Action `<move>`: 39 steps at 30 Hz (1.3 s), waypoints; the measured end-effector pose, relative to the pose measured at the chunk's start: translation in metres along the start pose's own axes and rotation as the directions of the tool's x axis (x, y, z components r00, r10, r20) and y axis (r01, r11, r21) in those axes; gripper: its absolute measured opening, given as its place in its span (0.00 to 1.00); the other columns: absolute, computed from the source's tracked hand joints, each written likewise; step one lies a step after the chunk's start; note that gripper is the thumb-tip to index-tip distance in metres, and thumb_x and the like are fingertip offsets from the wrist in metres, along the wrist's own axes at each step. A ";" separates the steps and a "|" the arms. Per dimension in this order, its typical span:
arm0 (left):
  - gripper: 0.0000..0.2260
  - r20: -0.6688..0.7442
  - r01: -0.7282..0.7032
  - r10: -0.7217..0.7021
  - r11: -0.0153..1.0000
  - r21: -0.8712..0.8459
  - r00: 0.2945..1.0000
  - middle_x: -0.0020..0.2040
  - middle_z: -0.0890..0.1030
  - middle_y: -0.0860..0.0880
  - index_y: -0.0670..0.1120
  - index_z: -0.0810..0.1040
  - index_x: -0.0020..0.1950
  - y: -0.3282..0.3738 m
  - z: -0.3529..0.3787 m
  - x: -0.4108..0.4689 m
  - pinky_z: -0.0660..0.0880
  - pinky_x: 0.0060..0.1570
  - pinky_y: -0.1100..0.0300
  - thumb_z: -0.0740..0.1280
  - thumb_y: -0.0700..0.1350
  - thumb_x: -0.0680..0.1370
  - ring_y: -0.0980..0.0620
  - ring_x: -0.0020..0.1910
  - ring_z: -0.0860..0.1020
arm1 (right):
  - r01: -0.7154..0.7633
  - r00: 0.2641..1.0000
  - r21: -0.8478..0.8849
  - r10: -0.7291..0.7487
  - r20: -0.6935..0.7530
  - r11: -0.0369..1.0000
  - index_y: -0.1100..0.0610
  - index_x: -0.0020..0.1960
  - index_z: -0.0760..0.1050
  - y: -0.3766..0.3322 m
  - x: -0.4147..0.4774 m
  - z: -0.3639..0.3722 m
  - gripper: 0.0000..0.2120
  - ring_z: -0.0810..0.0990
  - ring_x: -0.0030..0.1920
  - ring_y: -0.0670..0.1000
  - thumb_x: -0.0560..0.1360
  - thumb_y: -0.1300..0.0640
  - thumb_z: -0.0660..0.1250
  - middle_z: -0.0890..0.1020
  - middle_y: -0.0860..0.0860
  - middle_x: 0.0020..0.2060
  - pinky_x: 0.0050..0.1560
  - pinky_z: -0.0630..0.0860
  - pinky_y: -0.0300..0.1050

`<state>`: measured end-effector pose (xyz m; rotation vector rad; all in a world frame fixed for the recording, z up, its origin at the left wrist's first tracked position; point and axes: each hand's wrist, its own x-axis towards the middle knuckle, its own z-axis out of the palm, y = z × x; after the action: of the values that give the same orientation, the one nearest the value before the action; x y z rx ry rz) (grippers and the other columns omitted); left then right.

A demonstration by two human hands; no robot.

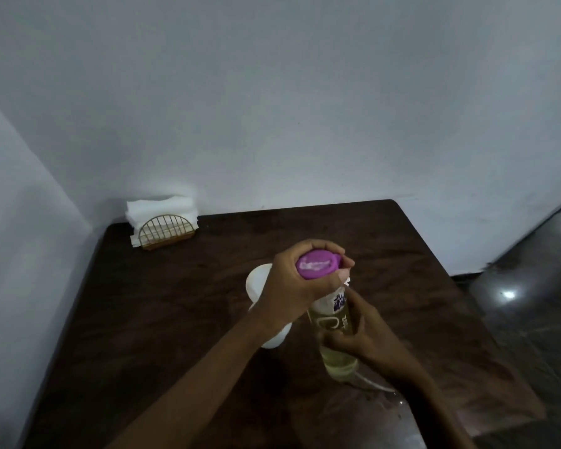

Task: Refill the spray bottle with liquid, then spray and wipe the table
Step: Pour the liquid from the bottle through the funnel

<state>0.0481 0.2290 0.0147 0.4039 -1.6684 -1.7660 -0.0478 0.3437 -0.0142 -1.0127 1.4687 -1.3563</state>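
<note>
Napkin holder (167, 233) blocks far-left corner. Clear bottle (336, 348) and white container (256, 280), just beside each other, occupy table (162, 319) centre. Passage open along left side and far-right; wall (272, 108) behind.

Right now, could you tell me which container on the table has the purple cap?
The clear bottle of yellow liquid; the white container beside it shows no purple.

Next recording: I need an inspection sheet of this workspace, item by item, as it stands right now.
Surface: dark wooden table, pushed into a wall corner.
Job's things: clear bottle holding yellow liquid, with a purple cap on top; white container partly hidden behind the left arm.
Clutter: napkin holder with white napkins, back left corner.
Hands: left hand grips the purple cap; right hand holds the bottle's body.
Cables: nothing seen.
Surroundings: grey wall; tiled floor to the right.
</note>
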 end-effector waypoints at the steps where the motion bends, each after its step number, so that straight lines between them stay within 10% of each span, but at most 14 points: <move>1: 0.15 -0.029 -0.011 0.012 0.999 0.035 1.000 0.45 0.84 0.49 0.44 0.78 0.49 -0.003 0.004 -0.005 0.80 0.47 0.55 0.73 0.47 0.64 0.49 0.47 0.82 | 0.030 0.999 -0.009 -0.031 -0.043 0.999 0.59 0.58 0.72 0.004 -0.002 0.006 0.27 0.83 0.47 0.49 0.62 0.69 0.75 0.84 0.51 0.47 0.45 0.78 0.38; 10: 0.15 -0.270 -0.044 0.099 0.978 0.202 0.958 0.46 0.82 0.54 0.49 0.77 0.49 -0.002 0.032 -0.025 0.76 0.45 0.69 0.72 0.50 0.65 0.58 0.48 0.80 | 0.190 0.920 -0.133 -0.224 -0.322 0.973 0.49 0.58 0.69 0.021 -0.002 0.030 0.33 0.81 0.51 0.40 0.62 0.74 0.74 0.81 0.34 0.50 0.46 0.76 0.31; 19: 0.27 0.211 0.134 -0.139 0.990 0.038 0.968 0.56 0.79 0.61 0.54 0.70 0.64 0.014 -0.012 -0.023 0.76 0.50 0.65 0.72 0.48 0.66 0.58 0.59 0.76 | 0.189 0.935 -0.081 -0.204 -0.289 0.979 0.53 0.54 0.72 0.015 -0.004 0.023 0.25 0.83 0.44 0.48 0.61 0.70 0.74 0.84 0.46 0.46 0.41 0.78 0.36; 22: 0.26 0.174 0.112 -0.135 0.984 0.136 0.975 0.55 0.79 0.64 0.56 0.71 0.61 0.017 -0.022 -0.022 0.75 0.52 0.67 0.74 0.41 0.68 0.61 0.59 0.75 | 0.186 0.933 -0.072 -0.200 -0.300 0.980 0.52 0.54 0.73 0.015 -0.005 0.024 0.24 0.83 0.44 0.48 0.60 0.64 0.74 0.84 0.47 0.45 0.40 0.79 0.37; 28: 0.28 0.045 0.065 -0.081 0.958 0.280 0.996 0.56 0.74 0.61 0.59 0.71 0.56 0.012 -0.012 -0.025 0.76 0.48 0.69 0.73 0.58 0.58 0.64 0.56 0.74 | 0.174 0.951 -0.077 -0.188 -0.247 0.982 0.52 0.54 0.71 0.015 -0.002 0.024 0.27 0.83 0.45 0.45 0.63 0.76 0.72 0.83 0.40 0.46 0.40 0.77 0.33; 34: 0.30 0.228 0.053 -0.066 0.997 0.064 0.971 0.68 0.72 0.55 0.53 0.64 0.69 0.018 -0.022 -0.024 0.71 0.62 0.62 0.69 0.47 0.68 0.56 0.68 0.69 | 0.204 0.934 -0.052 -0.210 -0.287 0.978 0.53 0.53 0.73 0.016 0.001 0.027 0.24 0.83 0.43 0.49 0.58 0.57 0.74 0.84 0.48 0.46 0.40 0.78 0.37; 39: 0.25 0.082 -0.053 0.031 0.960 0.276 0.996 0.58 0.78 0.58 0.57 0.72 0.60 0.019 -0.021 -0.022 0.75 0.54 0.65 0.73 0.53 0.64 0.59 0.58 0.76 | 0.215 0.935 -0.042 -0.218 -0.281 0.976 0.52 0.55 0.73 0.017 0.004 0.027 0.26 0.83 0.45 0.52 0.58 0.55 0.73 0.83 0.51 0.48 0.42 0.79 0.40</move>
<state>0.0822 0.2282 0.0255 0.4253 -1.9741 -1.5364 -0.0229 0.3337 -0.0319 -1.0430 1.6106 -1.7118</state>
